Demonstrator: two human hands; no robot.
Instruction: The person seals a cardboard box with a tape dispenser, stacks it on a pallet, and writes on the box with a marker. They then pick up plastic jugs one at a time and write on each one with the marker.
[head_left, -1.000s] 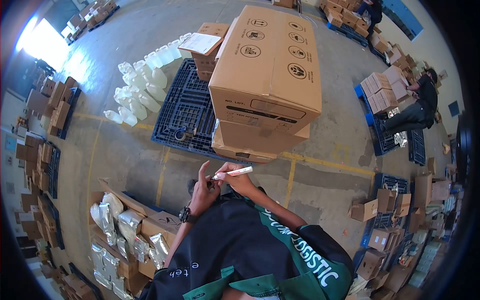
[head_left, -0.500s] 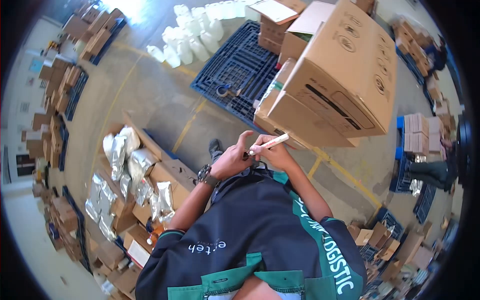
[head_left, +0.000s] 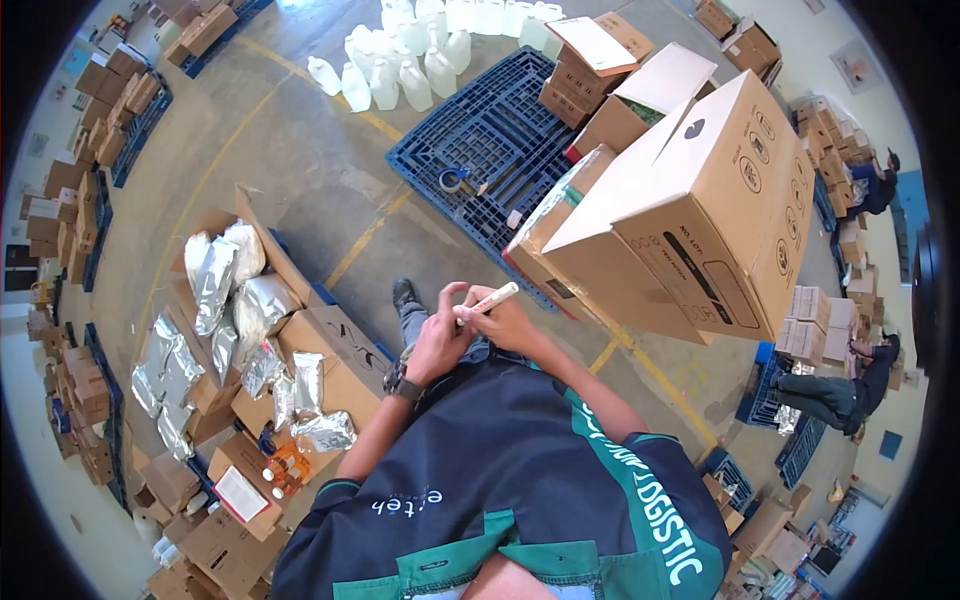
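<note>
My right hand (head_left: 507, 322) is closed around a white marker pen (head_left: 497, 298) with reddish print, held slanted in front of my waist. My left hand (head_left: 441, 343), with a dark watch (head_left: 402, 386) on its wrist, is right beside it, fingers curled in against the pen's lower end. Whatever the left fingers pinch is hidden. Both hands are above the floor, between a large cardboard box (head_left: 700, 235) on the right and an open carton (head_left: 345, 335) of silver pouches (head_left: 268, 300) on the left.
A blue plastic pallet (head_left: 440, 150) bears a tape roll (head_left: 452, 180) and several cartons. White jugs (head_left: 385, 85) stand behind it. An orange bottle (head_left: 287, 468) lies at lower left. Two other people are at the right, one near stacked boxes (head_left: 808, 315). Yellow lines (head_left: 370, 245) mark the floor.
My view has shifted, so the pallet and the large box appear lower. My hands have moved slightly left in view and closer together, the left fingers more curled around the pen's lower end.
</note>
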